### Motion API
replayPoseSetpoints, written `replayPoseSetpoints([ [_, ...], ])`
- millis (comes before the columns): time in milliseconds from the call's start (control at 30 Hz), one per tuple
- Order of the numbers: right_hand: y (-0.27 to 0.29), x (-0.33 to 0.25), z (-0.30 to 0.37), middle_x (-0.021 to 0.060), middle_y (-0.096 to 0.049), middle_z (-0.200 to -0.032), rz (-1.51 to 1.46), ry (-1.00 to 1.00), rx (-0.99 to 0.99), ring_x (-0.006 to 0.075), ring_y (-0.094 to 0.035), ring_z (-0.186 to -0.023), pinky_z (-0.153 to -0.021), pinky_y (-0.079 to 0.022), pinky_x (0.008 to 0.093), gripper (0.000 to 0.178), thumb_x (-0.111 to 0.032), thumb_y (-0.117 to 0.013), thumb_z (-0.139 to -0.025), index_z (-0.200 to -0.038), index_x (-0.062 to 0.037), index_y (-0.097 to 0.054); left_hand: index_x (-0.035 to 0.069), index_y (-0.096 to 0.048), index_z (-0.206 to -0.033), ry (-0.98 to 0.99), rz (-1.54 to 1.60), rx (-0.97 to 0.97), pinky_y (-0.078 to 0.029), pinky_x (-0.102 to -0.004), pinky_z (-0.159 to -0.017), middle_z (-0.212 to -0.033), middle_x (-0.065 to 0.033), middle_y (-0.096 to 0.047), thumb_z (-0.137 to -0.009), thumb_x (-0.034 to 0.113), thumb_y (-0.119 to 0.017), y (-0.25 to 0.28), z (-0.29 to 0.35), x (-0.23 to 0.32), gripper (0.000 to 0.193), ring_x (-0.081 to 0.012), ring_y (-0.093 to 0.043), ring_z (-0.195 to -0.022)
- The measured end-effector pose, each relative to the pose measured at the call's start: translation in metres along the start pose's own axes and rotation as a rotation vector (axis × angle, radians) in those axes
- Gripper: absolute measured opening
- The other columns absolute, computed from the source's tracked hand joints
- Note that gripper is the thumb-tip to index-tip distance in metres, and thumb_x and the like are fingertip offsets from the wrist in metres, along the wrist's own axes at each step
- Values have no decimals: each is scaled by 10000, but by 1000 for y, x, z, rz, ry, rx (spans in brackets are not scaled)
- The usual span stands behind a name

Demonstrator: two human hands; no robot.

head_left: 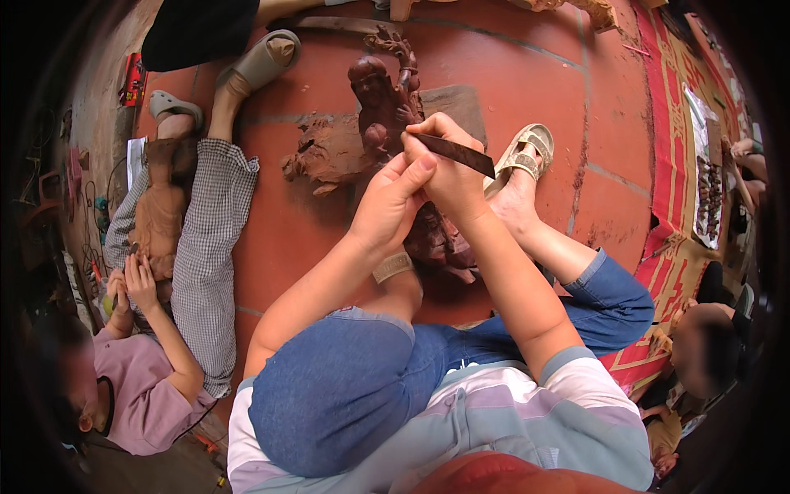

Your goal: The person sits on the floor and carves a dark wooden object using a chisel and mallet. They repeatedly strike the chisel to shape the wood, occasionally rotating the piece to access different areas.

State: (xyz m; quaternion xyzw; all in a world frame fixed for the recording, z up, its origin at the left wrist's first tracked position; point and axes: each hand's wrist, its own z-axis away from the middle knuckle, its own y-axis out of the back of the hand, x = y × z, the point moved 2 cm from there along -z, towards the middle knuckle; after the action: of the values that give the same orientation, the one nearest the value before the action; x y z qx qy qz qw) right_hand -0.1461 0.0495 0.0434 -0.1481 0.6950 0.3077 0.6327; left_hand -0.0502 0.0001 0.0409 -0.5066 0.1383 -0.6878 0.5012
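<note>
A dark reddish-brown carved wooden figure [373, 92] with a round head and a raised branch-like part stands between my legs. My right hand [451, 179] is closed on a dark, flat, strip-like tool [461, 154], whose wide end sticks out to the right past my fingers. Pressed against it, my left hand [385, 200] is closed too, its thumb up by the right fingers. Both hands are over the middle of the carving and cover part of it. What the left fingers grip, and the tool's other end, are hidden.
At the left a person in checked trousers [216, 239] works on a lighter wooden figure [158, 216]. Rough wood [325, 156] lies by my carving on the red tiled floor [527, 82]. A red patterned mat [658, 173] runs along the right, with a tray of small tools [708, 193] and other people.
</note>
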Motion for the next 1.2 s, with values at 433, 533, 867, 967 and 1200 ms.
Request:
replayPoseSetpoints([
  [433, 2, 14, -8, 100, -678, -735, -63, -22, 56, 164, -659, -656, -604, -505, 289, 98, -109, -703, -802, -848, -30, -668, 51, -540, -1286, 46, -39, 47, -424, -341, -999, -1215, -51, -616, -965, 265, -645, 3, -8, -4, 400, -137, -560, -1133],
  [533, 4, 10, -4, 109, -671, -742, -180, -6, -35, 191, -661, -656, -616, -508, 303, 92, -114, -696, -806, -841, -34, -666, 67, -460, -1361, 17, -75, -7, -390, -355, -1070, -1316, -49, -553, -954, 297, -655, 2, 0, -5, 507, -150, -518, -1221],
  [867, 9, 0, -13, 125, -687, -800, -46, 41, -82, 267, -688, -733, -654, -523, 339, 92, -140, -670, -805, -847, -59, -670, 55, -413, -1395, 0, -89, -28, -370, -364, -1095, -1357, -53, -516, -956, 373, -638, -3, -6, -2, 587, -153, -485, -1261],
  [967, 7, 5, -17, 119, -683, -787, 39, 67, -110, 289, -681, -748, -655, -520, 364, 87, -139, -659, -801, -828, -57, -664, 44, -398, -1401, -6, -60, -2, -366, -369, -1101, -1366, -65, -509, -957, 372, -636, -3, -4, -2, 601, -162, -481, -1268],
  [1200, 4, -1, -15, 118, -674, -765, 117, 82, -124, 292, -672, -749, -662, -516, 374, 85, -138, -662, -794, -823, -58, -662, 33, -421, -1385, -16, -38, -7, -371, -374, -1097, -1365, -75, -512, -977, 370, -602, -3, 1, -2, 560, -169, -476, -1276],
])
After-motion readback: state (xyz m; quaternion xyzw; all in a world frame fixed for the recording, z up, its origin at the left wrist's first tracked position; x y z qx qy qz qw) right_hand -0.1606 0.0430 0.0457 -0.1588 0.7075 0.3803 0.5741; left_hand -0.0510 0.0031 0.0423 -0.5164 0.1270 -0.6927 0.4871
